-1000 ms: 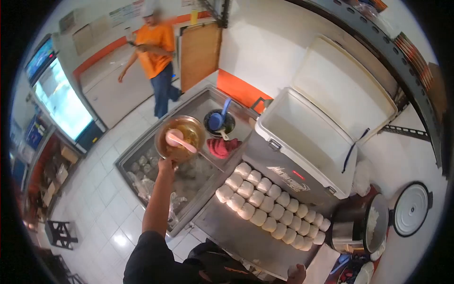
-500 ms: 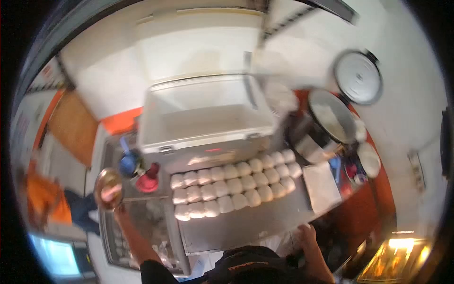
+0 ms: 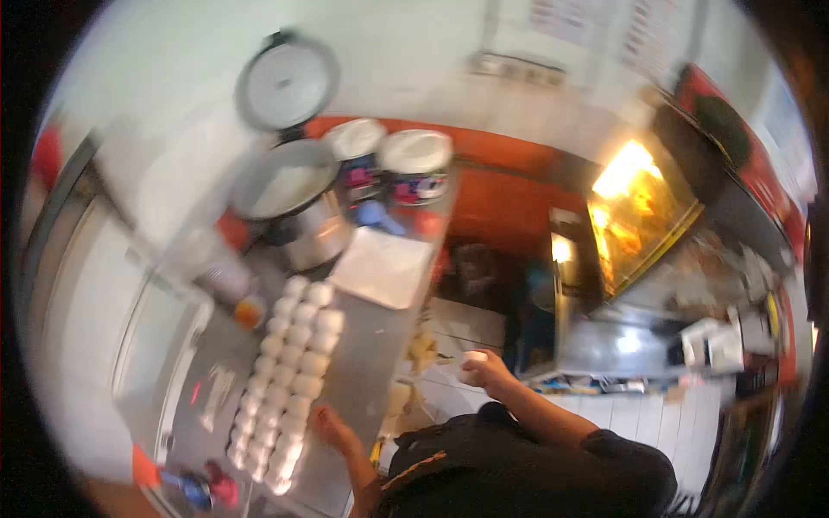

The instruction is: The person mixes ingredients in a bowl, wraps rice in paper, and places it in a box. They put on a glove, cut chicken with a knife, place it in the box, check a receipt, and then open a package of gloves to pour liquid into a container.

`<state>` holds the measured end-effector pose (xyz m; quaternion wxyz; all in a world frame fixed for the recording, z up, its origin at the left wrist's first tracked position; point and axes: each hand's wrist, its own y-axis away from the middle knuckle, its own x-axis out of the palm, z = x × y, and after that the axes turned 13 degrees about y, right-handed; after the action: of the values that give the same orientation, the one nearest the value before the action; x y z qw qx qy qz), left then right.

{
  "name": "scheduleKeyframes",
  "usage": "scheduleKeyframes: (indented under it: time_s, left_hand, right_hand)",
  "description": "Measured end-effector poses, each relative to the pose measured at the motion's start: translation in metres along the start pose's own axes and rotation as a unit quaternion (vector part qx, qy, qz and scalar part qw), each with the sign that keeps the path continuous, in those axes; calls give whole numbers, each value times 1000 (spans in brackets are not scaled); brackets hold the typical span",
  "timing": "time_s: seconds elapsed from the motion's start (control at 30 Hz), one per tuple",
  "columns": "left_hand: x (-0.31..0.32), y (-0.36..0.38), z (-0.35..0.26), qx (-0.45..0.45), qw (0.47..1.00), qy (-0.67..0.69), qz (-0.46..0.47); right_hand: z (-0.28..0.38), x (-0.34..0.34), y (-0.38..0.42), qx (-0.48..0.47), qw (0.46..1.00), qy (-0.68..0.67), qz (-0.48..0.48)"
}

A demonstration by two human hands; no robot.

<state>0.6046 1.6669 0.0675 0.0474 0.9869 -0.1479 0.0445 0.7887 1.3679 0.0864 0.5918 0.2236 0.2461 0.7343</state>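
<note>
My right hand (image 3: 490,373) is out over the floor, away from the metal table, with its fingers closed round a small whitish thing (image 3: 472,356), too blurred to name. Beside the near end of the dough ball rows, my left hand (image 3: 335,429) hovers at or just above the metal table (image 3: 363,337). Motion smears its fingers, and nothing held shows in it. The white dough balls (image 3: 285,371) sit packed in 3 long rows. A flat whitish tray or board (image 3: 382,268) lies past their far end.
A large metal pot (image 3: 315,229) and two lidded tubs (image 3: 415,160) stand at the table's far end. The pot's round lid (image 3: 287,84) hangs on the wall. A white cooler (image 3: 164,345) borders the left side. Rightward, a lit glass cabinet (image 3: 643,220) stands beside a metal counter (image 3: 617,345).
My view has swung right, bringing the lit cabinet fully in. My left hand, earlier at a metal bowl near the sink, is now beside the dough balls. Bowl and person in orange are out of view.
</note>
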Motion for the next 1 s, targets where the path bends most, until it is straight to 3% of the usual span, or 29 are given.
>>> scheduleKeyframes:
  time_s: [0.03,0.07,0.1,0.2,0.3,0.4,0.43,0.53,0.63,0.73,0.83,0.93,1.0]
  left_hand:
    - [46,30,-7,-65,985,86,134]
    - [85,58,-8,-12,961,63,270]
    - [118,89,-8,41,915,44,399]
    - [188,200,-36,-9,798,-77,598]
    - [226,287,-31,32,713,-90,694]
    - [253,360,-28,-19,702,-66,709]
    - [264,377,-15,-72,692,-36,718]
    - [285,429,-19,-86,619,-74,777]
    - [298,464,11,-171,532,-72,826]
    - [307,497,29,-247,458,-103,848]
    - [309,527,44,-316,393,-46,862]
    - [324,553,39,-348,341,-140,862]
    - [338,570,64,-322,341,-172,866]
  right_hand:
    - [-9,-26,-1,-12,999,-12,32]
    - [22,-34,40,15,999,-28,-4]
    - [6,-60,36,-9,998,-67,18]
    - [-7,-124,59,-45,996,-74,-33]
    - [-37,-182,62,-90,991,-54,-83]
    - [-37,-242,101,-156,970,-96,-161]
    - [-40,-262,110,-163,962,-114,-184]
    - [-54,-313,135,-180,943,-125,-249]
    - [-83,-350,152,-177,924,-140,-308]
    - [-101,-379,172,-99,909,-80,-396]
    - [-130,-406,184,-10,872,-197,-447]
    - [-131,-432,220,32,798,-316,-511]
    - [-143,-468,236,55,744,-333,-576]
